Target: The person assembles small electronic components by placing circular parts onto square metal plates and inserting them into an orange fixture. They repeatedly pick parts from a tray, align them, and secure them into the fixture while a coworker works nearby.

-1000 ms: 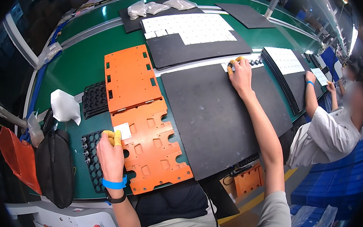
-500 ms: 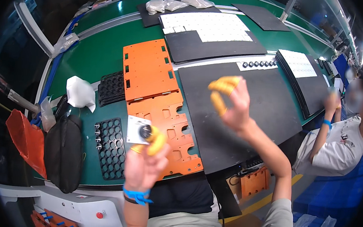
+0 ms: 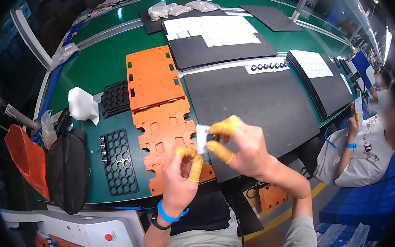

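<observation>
A small white plate (image 3: pixel 202 138) is held up above the lower half of the orange hinged fixture (image 3: pixel 160 129). My left hand (image 3: pixel 180 180), in yellow finger cots, pinches the plate's lower edge. My right hand (image 3: pixel 250 148), also in yellow finger cots, has thumb and fingers closed around a dark round part (image 3: pixel 213 137) at the plate's right face. The fingers partly cover that part. Left of the fixture lies a black tray with round holes (image 3: pixel 121 164), with several small metal pieces along its left side.
A large black mat (image 3: pixel 254 109) lies right of the fixture. Beyond are white sheets (image 3: pixel 214 29) on black boards and a strip of black round parts (image 3: pixel 269 67). A black pouch (image 3: pixel 67 171) and white wrapping (image 3: pixel 81 104) lie left. A co-worker (image 3: pixel 366 155) sits at right.
My left hand has moved right with the white plate, which is now turned nearly edge-on. My right hand has come down and left from over the mat and closed on the round part.
</observation>
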`<state>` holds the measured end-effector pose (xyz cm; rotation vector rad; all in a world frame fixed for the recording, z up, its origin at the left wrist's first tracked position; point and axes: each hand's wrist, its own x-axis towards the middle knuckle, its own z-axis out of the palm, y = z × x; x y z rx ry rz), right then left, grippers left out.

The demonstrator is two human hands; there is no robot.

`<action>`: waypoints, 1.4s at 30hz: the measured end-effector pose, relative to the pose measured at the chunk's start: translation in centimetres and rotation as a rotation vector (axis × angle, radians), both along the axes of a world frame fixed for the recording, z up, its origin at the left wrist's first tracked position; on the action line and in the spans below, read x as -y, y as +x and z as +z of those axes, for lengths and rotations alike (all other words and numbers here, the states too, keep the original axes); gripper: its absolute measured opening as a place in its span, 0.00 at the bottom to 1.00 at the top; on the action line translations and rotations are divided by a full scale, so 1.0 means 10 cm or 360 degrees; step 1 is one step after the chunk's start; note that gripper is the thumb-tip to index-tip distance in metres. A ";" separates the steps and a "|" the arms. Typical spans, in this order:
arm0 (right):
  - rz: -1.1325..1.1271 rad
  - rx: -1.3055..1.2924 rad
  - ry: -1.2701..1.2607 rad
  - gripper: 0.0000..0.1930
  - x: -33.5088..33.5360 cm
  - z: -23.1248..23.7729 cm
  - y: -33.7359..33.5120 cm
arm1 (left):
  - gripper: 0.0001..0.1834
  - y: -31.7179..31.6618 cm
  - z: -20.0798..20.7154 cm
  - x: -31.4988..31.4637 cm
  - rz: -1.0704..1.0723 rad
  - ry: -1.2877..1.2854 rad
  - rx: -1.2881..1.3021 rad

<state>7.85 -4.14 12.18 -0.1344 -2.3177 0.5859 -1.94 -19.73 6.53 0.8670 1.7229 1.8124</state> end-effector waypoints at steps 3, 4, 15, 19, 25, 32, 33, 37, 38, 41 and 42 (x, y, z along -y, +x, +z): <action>-0.0280 0.0049 0.0097 0.13 -0.35 -0.09 -0.07 | 0.06 -0.12 -0.03 0.05 0.0055 -0.0220 -0.0730; -0.0392 0.0063 0.0114 0.13 -0.53 -0.17 -0.11 | 0.06 -0.15 -0.04 0.05 0.0030 -0.0304 -0.0849; -0.1183 0.0298 0.0308 0.14 -2.28 -1.13 -0.41 | 0.07 -0.20 -0.24 0.05 -0.0128 -0.0249 -0.0811; -0.1290 0.0373 0.0614 0.13 -2.41 -1.18 -0.53 | 0.07 -0.23 -0.27 0.05 -0.0155 -0.0224 -0.0806; -0.1413 0.0497 0.0666 0.13 -2.52 -1.17 -0.51 | 0.08 -0.25 -0.26 0.05 -0.0178 -0.0225 -0.0815; -0.1419 0.0573 0.0617 0.17 -2.48 -1.02 -0.61 | 0.08 -0.30 -0.24 0.08 -0.0224 -0.0229 -0.0736; -0.1404 0.0522 0.0637 0.19 -2.49 -1.01 -0.64 | 0.08 -0.30 -0.24 0.08 -0.0221 -0.0215 -0.0731; -0.1344 0.0457 0.0534 0.27 -2.60 -0.99 -0.96 | 0.07 -0.30 -0.27 0.07 -0.0251 -0.0192 -0.0730; -0.1326 0.0481 0.0445 0.29 -2.59 -0.98 -1.13 | 0.07 -0.31 -0.27 0.07 -0.0258 -0.0198 -0.0735; -0.1320 0.0582 0.0212 0.38 -2.74 -0.99 -1.51 | 0.07 -0.32 -0.22 0.08 -0.0316 -0.0222 -0.0668; -0.1329 0.0645 0.0209 0.47 -2.79 -1.03 -1.65 | 0.06 -0.32 -0.22 0.07 -0.0332 -0.0231 -0.0632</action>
